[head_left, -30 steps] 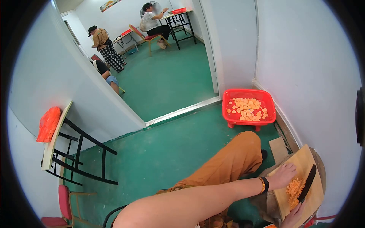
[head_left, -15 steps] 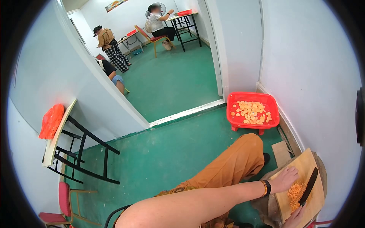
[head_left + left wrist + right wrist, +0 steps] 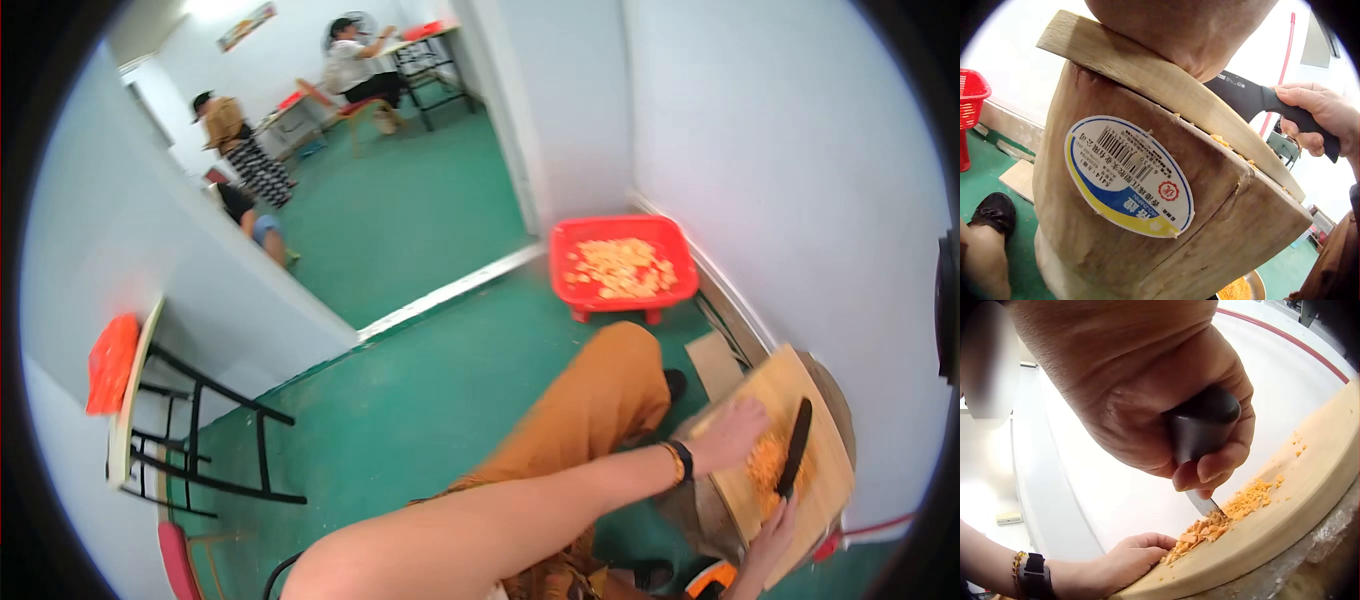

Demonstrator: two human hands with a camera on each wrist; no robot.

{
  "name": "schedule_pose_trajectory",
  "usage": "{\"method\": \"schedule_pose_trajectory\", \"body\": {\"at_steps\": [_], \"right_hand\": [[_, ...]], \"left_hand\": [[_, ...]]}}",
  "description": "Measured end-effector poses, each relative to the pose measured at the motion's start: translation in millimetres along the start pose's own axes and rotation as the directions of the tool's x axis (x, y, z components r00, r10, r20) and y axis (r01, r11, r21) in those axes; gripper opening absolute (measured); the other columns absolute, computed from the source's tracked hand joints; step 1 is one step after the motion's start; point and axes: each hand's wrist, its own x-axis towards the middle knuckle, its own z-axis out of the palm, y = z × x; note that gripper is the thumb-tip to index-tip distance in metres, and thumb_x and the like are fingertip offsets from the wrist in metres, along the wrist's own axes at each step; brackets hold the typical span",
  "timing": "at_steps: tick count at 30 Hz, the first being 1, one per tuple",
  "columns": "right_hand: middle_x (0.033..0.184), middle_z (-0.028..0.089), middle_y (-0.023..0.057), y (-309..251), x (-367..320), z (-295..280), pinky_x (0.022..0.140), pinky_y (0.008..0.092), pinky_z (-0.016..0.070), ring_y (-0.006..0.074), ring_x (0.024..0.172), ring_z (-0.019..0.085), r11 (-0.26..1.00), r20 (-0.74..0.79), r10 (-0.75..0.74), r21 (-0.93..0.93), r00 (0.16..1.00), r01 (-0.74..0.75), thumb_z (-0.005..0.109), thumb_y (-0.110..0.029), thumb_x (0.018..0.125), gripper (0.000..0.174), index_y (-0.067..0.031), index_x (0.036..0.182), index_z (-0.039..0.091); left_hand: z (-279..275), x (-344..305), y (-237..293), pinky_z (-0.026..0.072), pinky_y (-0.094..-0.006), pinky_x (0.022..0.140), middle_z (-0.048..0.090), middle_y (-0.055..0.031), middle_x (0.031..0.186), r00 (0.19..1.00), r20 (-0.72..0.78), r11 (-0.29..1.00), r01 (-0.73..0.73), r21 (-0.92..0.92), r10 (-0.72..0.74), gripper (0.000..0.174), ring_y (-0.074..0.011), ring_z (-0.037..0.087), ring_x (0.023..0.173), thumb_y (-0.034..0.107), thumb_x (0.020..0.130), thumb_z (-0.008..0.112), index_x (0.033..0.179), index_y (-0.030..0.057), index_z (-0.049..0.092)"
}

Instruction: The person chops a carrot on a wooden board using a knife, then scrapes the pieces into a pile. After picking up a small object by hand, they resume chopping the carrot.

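Note:
My right hand [image 3: 775,532] grips the black handle [image 3: 1200,422] of a kitchen knife [image 3: 797,440] with a broad dark blade. The blade's edge meets a heap of finely chopped orange carrot [image 3: 766,465] on a thick wooden cutting board [image 3: 825,485]. On the board's other side, my left hand [image 3: 730,435] rests beside the heap. In the right wrist view the left fingers [image 3: 1154,540] lie along the wood, touching the nearest bits. Under the board stands a wooden stump [image 3: 1116,262] with an oval label [image 3: 1129,178].
Ahead, a red plastic basin [image 3: 625,304] on short legs holds several orange slices. A bowl [image 3: 715,575] of orange bits sits on the floor by my feet. A wall borders the board's right. At left stands a table [image 3: 125,430] with a red bag [image 3: 113,365]; people are beyond the doorway.
The head view has swung, so the room appears shifted left and blurred. Both hands keep to their places at the board, the knife still in the right hand over the carrot.

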Motion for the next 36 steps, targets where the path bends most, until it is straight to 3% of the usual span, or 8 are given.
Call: {"method": "schedule_pose_trajectory", "body": {"at_steps": [1,3,5,8,9,10,16,36], "right_hand": [[0.12,0.066,0.0268,-17.7,-6.4,-8.1,0.085,0.0381,0.0521,0.0318,0.105,0.067,0.999,-0.005,0.042,-0.008,0.999,-0.042,0.046,-0.017,0.107,0.041,0.0003,0.143,0.05],[0.125,0.065,0.0256,-38.8,-11.8,-13.4,0.089,0.0364,0.0512,0.0296,0.11,0.066,0.992,0.013,0.082,-0.098,0.997,-0.081,0.045,-0.016,0.106,0.041,0.0027,0.143,0.05],[0.12,0.067,0.0255,3.1,-7.1,0.1,0.088,0.0358,0.0511,0.0304,0.103,0.067,0.979,-0.079,-0.168,-0.13,0.983,0.157,0.047,-0.014,0.106,0.04,0.0031,0.142,0.051],[0.112,0.067,0.0295,-53.7,-19.0,-9.5,0.085,0.0371,0.0518,0.036,0.098,0.068,0.999,-0.069,-0.028,-0.039,0.997,0.025,0.052,-0.012,0.103,0.037,0.0051,0.135,0.055],[0.104,0.067,0.0304,-42.6,-18.4,-3.8,0.079,0.0384,0.0523,0.0361,0.091,0.069,0.978,-0.175,-0.207,-0.062,0.963,0.199,0.053,-0.014,0.103,0.036,0.0045,0.134,0.056],[0.097,0.067,0.0303,-64.6,-23.3,-13.5,0.074,0.0392,0.0526,0.0353,0.084,0.069,0.999,-0.101,0.013,-0.039,0.995,-0.017,0.054,-0.014,0.102,0.035,0.0035,0.132,0.058],[0.092,0.068,0.0276,-44.8,-25.0,4.0,0.071,0.0438,0.0535,0.0407,0.081,0.069,0.97,-0.205,-0.232,-0.124,0.951,0.21,0.056,-0.016,0.101,0.033,0.0001,0.129,0.062],[0.091,0.067,0.0301,-57.1,-24.2,-3.0,0.071,0.0448,0.0538,0.0421,0.083,0.069,0.994,-0.162,-0.093,-0.071,0.982,0.082,0.056,-0.02,0.102,0.036,-0.0002,0.131,0.061]], "left_hand": [[0.6,0.3,3.0,0.0432,-0.042,0.083,0.056,-0.0119,0.105,1.0,0.02,1.0,-0.019,-0.019,0.019,0.023,-0.0304,0.052,0.105,0.005,0.077,0.059,0.1,0.0058,0.063],[6.7,1.8,2.9,0.0424,-0.0418,0.08,0.057,-0.0114,0.098,1.0,-0.023,0.999,-0.015,0.033,0.016,0.015,-0.031,0.054,0.101,0.007,0.077,0.056,0.092,0.0067,0.061],[-2.2,7.3,3.7,0.0467,-0.0461,0.08,0.059,-0.0128,0.093,0.999,0.006,0.998,-0.04,0.038,0.04,0.013,-0.0336,0.057,0.097,0.007,0.078,0.055,0.088,0.0058,0.063],[14.3,6.7,-8.2,0.048,-0.0467,0.08,0.061,-0.0136,0.095,0.996,-0.047,0.997,-0.075,0.019,0.076,0.014,-0.0335,0.057,0.099,0.006,0.079,0.056,0.09,0.0056,0.064],[9.4,9.3,-6.8,0.0482,-0.047,0.079,0.061,-0.0134,0.096,0.996,-0.023,0.996,-0.085,0.002,0.085,0.014,-0.0335,0.057,0.099,0.006,0.079,0.056,0.091,0.0053,0.064],[0.9,8.4,2.0,0.0473,-0.0459,0.089,0.065,-0.0122,0.103,0.999,0.035,1.0,-0.016,0.022,0.015,0.022,-0.0334,0.059,0.104,0.001,0.08,0.059,0.1,0.0046,0.069],[-3.5,4.8,5.6,0.0448,-0.0432,0.093,0.064,-0.0079,0.108,1.0,0.007,1.0,0.004,0.026,-0.004,0.027,-0.0306,0.057,0.109,0.002,0.08,0.06,0.105,0.009,0.069],[-0.1,2.6,-2.1,0.0424,-0.0436,0.091,0.061,-0.0051,0.113,0.999,0.031,1.0,-0.009,-0.009,0.01,0.026,-0.0282,0.054,0.113,0.005,0.084,0.058,0.108,0.0083,0.069]]}}
